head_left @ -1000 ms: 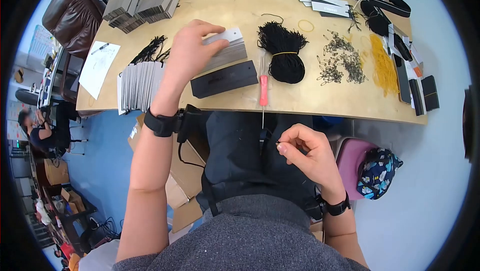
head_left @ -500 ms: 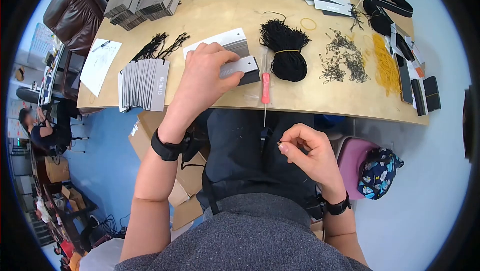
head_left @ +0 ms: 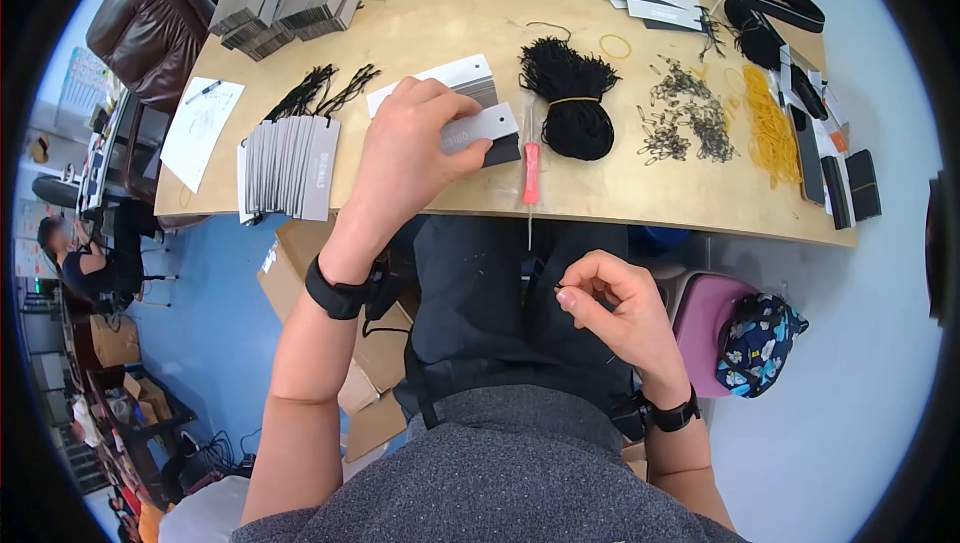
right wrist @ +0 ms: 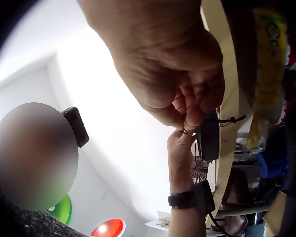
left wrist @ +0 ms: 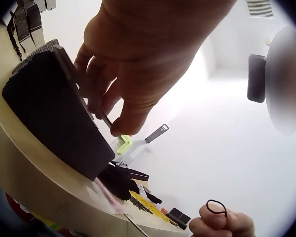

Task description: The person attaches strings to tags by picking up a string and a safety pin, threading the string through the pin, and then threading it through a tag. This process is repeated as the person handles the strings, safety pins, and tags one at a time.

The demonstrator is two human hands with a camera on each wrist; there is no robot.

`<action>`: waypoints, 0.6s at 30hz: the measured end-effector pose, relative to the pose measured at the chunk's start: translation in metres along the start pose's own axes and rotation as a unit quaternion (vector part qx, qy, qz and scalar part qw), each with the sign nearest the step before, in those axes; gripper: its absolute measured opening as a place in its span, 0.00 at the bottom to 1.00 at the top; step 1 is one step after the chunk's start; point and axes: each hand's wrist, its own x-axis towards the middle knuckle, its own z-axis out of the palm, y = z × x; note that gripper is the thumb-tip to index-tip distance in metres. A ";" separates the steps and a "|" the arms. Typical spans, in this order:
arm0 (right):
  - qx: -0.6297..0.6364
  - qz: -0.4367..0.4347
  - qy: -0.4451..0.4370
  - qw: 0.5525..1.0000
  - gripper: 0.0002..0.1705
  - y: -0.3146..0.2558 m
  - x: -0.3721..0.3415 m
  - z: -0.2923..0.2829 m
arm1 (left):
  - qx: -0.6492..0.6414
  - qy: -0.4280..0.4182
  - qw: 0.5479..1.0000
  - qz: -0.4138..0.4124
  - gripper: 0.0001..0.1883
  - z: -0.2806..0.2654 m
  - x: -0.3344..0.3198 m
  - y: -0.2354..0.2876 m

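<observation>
My left hand (head_left: 410,153) pinches a grey printed tag (head_left: 490,126) between thumb and fingers, just over a dark tag stack (head_left: 505,150). Behind it lies a stack of pale-topped tags (head_left: 462,71). The left wrist view shows the held tag nearly edge-on beside the black face of the stack (left wrist: 54,113). Over the lap, my right hand (head_left: 625,313) pinches a thin black cord between thumb and forefinger; its small loop (left wrist: 216,206) stands up in the left wrist view, and a knotted end (right wrist: 232,120) sticks out in the right wrist view.
A red-handled tool (head_left: 531,175) lies at the table's front edge, beside a black cord bundle (head_left: 578,123). Small pins (head_left: 690,118) and yellow cords (head_left: 770,133) lie to the right. Corded tags (head_left: 290,168) lie left; grey stacks (head_left: 320,3) stand at the back left.
My left hand has come from the pale stack towards the table's front edge and now holds a grey tag over the dark stack. My right hand has hardly moved.
</observation>
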 end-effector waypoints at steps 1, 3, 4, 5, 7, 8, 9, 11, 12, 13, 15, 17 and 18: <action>0.001 0.002 -0.001 1.000 0.05 0.000 0.000 0.001 | 0.004 -0.012 1.000 0.002 0.15 0.002 0.000 -0.002; 0.000 0.001 -0.006 1.000 0.05 -0.001 0.001 0.001 | 0.007 -0.023 1.000 0.004 0.15 0.003 0.001 -0.005; -0.001 0.000 -0.009 1.000 0.05 -0.001 0.001 0.000 | 0.009 -0.037 0.999 0.001 0.15 0.004 0.002 -0.006; -0.001 0.001 -0.008 1.000 0.05 -0.001 0.000 0.000 | 0.011 -0.051 0.999 -0.003 0.15 0.004 0.002 -0.007; -0.004 0.002 -0.011 1.000 0.06 -0.001 0.001 0.000 | 0.017 -0.055 0.998 -0.007 0.14 0.004 0.004 -0.004; -0.004 0.002 -0.012 1.000 0.06 -0.001 0.001 0.000 | 0.024 -0.059 0.998 -0.013 0.14 0.003 0.004 -0.003; -0.007 0.004 -0.011 1.000 0.06 -0.001 0.000 0.000 | 0.024 -0.059 0.998 -0.013 0.14 0.004 0.004 -0.003; -0.010 0.007 -0.010 1.000 0.05 -0.002 0.000 -0.001 | 0.024 -0.042 0.999 -0.011 0.14 0.006 0.003 -0.004; -0.008 0.008 -0.013 1.000 0.05 -0.002 0.000 -0.001 | 0.023 -0.042 0.999 -0.011 0.14 0.006 0.004 -0.004; -0.006 0.008 -0.016 1.000 0.06 -0.002 0.000 0.000 | 0.017 -0.028 0.999 -0.006 0.14 0.005 0.004 -0.005; -0.008 0.009 -0.017 1.000 0.05 -0.001 0.000 0.000 | 0.012 -0.012 1.000 -0.002 0.15 0.002 0.003 -0.003; -0.009 0.010 -0.018 1.000 0.05 -0.001 0.000 0.000 | 0.026 0.026 0.999 0.024 0.16 -0.005 0.001 0.007; -0.006 -0.001 -0.010 1.000 0.05 -0.001 0.000 -0.001 | 0.026 0.025 0.999 0.023 0.16 -0.007 -0.004 0.012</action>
